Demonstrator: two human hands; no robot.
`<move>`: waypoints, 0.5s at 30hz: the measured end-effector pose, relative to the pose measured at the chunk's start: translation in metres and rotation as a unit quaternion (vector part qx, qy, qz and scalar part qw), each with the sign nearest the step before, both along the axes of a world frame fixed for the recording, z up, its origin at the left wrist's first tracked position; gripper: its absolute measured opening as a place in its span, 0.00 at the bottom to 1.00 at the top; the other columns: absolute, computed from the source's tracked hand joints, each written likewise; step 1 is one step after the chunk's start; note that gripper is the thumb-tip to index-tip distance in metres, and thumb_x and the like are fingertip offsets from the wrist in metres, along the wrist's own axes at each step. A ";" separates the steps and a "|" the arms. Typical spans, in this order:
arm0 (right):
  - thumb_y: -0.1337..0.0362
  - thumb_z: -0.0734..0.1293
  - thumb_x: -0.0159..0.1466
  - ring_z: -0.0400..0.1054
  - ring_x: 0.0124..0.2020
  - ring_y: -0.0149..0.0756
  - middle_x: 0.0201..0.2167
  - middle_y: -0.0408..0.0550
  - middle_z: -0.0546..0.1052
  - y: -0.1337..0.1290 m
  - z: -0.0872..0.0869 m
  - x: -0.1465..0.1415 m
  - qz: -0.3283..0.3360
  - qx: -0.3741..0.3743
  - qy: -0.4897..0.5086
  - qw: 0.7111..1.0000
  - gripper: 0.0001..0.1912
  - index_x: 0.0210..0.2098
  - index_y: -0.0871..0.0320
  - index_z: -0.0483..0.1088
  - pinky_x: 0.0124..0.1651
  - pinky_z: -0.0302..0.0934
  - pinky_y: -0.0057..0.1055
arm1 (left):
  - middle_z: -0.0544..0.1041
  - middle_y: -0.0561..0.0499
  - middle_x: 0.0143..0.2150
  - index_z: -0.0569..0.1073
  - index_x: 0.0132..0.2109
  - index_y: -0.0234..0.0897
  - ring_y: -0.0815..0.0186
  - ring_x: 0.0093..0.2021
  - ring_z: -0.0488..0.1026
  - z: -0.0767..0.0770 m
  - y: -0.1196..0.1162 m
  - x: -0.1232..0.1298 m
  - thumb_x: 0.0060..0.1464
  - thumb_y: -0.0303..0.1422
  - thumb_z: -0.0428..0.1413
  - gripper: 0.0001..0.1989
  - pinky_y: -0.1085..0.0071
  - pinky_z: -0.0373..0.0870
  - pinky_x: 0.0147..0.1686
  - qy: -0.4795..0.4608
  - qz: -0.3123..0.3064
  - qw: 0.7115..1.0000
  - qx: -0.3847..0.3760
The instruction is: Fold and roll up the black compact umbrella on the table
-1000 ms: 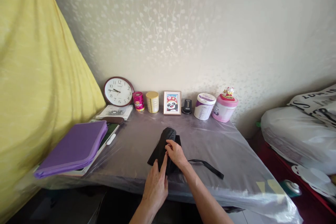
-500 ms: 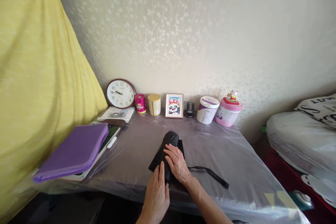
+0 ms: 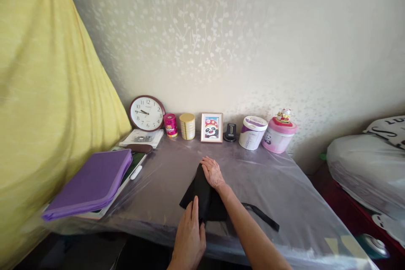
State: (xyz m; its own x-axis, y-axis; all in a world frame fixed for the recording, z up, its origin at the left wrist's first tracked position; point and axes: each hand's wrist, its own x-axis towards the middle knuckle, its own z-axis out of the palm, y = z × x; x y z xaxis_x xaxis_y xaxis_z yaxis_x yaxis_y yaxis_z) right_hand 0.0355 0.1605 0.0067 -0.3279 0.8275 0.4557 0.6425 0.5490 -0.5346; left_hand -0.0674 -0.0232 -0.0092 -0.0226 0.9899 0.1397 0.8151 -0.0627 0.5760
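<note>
A rolled bundle of black cloth point(image 3: 201, 190) lies on the plastic-covered table point(image 3: 164, 177), with flat cloth spreading out on both sides of the roll. From it a black strap point(image 3: 264, 217) runs to the right along the tabletop. My left hand point(image 3: 190, 232) grips the near end, its fingers along the roll and its thumb on the right side. Over the far end lies my right hand point(image 3: 212, 171), fingers stretched out and touching the cloth. My right forearm hides part of the cloth and strap.
On the left, a purple folder point(image 3: 91, 179) rests on papers beside a yellow curtain point(image 3: 57, 93). Against the wall stand a clock point(image 3: 147, 113), a pink can point(image 3: 171, 125), a yellow-lidded tin point(image 3: 187, 127), a framed panda picture point(image 3: 211, 128), a black device point(image 3: 230, 132) and two tubs point(image 3: 252, 135).
My right hand has slid forward to the far end of the bundle. More flat black cloth now shows to the roll's right. My left hand stays at the near end.
</note>
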 end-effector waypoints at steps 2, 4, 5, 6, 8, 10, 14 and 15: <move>0.65 0.58 0.62 0.58 0.57 0.38 0.54 0.52 0.69 0.002 0.005 0.006 -0.047 -0.041 0.048 0.997 0.15 0.46 0.57 0.70 0.60 0.47 0.40 | 0.59 0.40 0.61 0.46 0.64 0.29 0.60 0.60 0.57 0.001 -0.001 -0.001 0.51 0.27 0.42 0.32 0.63 0.56 0.58 -0.011 -0.003 1.000 0.003; 0.64 0.58 0.62 0.59 0.56 0.38 0.53 0.53 0.69 0.000 0.007 0.018 -0.111 -0.097 0.113 0.983 0.15 0.46 0.58 0.69 0.59 0.48 0.39 | 0.58 0.40 0.61 0.46 0.64 0.29 0.60 0.60 0.57 0.001 -0.001 -0.002 0.51 0.27 0.42 0.32 0.61 0.55 0.58 -0.022 -0.006 1.000 0.007; 0.63 0.58 0.62 0.61 0.55 0.38 0.51 0.53 0.70 -0.002 0.007 0.025 -0.137 -0.121 0.138 0.973 0.16 0.46 0.58 0.69 0.58 0.50 0.39 | 0.58 0.40 0.61 0.45 0.64 0.30 0.60 0.61 0.56 0.000 -0.001 -0.003 0.51 0.27 0.42 0.32 0.61 0.56 0.58 -0.029 -0.006 1.000 0.011; 0.62 0.57 0.62 0.63 0.52 0.38 0.49 0.53 0.72 -0.005 0.007 0.032 -0.156 -0.140 0.156 0.965 0.16 0.46 0.58 0.69 0.56 0.52 0.38 | 0.58 0.40 0.61 0.45 0.64 0.30 0.60 0.60 0.56 0.000 -0.001 -0.004 0.51 0.27 0.41 0.32 0.61 0.56 0.58 -0.037 -0.005 0.999 0.015; 0.60 0.55 0.63 0.67 0.46 0.38 0.41 0.52 0.75 -0.014 0.003 0.045 -0.170 -0.166 0.172 0.956 0.17 0.43 0.58 0.70 0.50 0.58 0.35 | 0.58 0.41 0.60 0.44 0.64 0.31 0.61 0.60 0.57 -0.002 -0.001 -0.006 0.52 0.28 0.41 0.31 0.62 0.56 0.57 -0.053 -0.002 0.998 0.020; 0.56 0.55 0.62 0.69 0.40 0.37 0.35 0.50 0.76 -0.023 -0.001 0.051 -0.170 -0.189 0.188 0.949 0.18 0.40 0.59 0.71 0.42 0.62 0.31 | 0.58 0.41 0.60 0.44 0.63 0.31 0.61 0.59 0.58 -0.003 0.000 -0.007 0.53 0.28 0.40 0.30 0.63 0.57 0.57 -0.067 0.000 0.998 0.015; 0.52 0.56 0.61 0.69 0.35 0.35 0.31 0.48 0.75 -0.035 -0.002 0.047 -0.150 -0.236 0.230 0.932 0.21 0.39 0.60 0.72 0.36 0.61 0.28 | 0.58 0.39 0.59 0.45 0.63 0.29 0.61 0.59 0.59 -0.002 0.002 -0.009 0.54 0.28 0.40 0.30 0.63 0.57 0.57 -0.080 0.001 0.997 -0.001; 0.52 0.56 0.60 0.68 0.35 0.35 0.32 0.47 0.75 -0.037 0.000 0.045 -0.145 -0.247 0.241 0.927 0.21 0.39 0.60 0.72 0.36 0.61 0.28 | 0.58 0.39 0.59 0.44 0.63 0.30 0.61 0.58 0.59 -0.001 0.002 -0.009 0.54 0.28 0.40 0.30 0.63 0.58 0.57 -0.081 0.002 0.997 -0.002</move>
State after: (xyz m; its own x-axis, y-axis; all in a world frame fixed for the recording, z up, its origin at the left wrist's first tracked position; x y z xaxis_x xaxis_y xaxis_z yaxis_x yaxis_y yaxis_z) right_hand 0.0805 0.1235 0.0063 0.0841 0.9959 0.0339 0.3457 0.0027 -0.9383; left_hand -0.0765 -0.0212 -0.0104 -0.0488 0.9904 0.1294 0.7111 -0.0566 0.7009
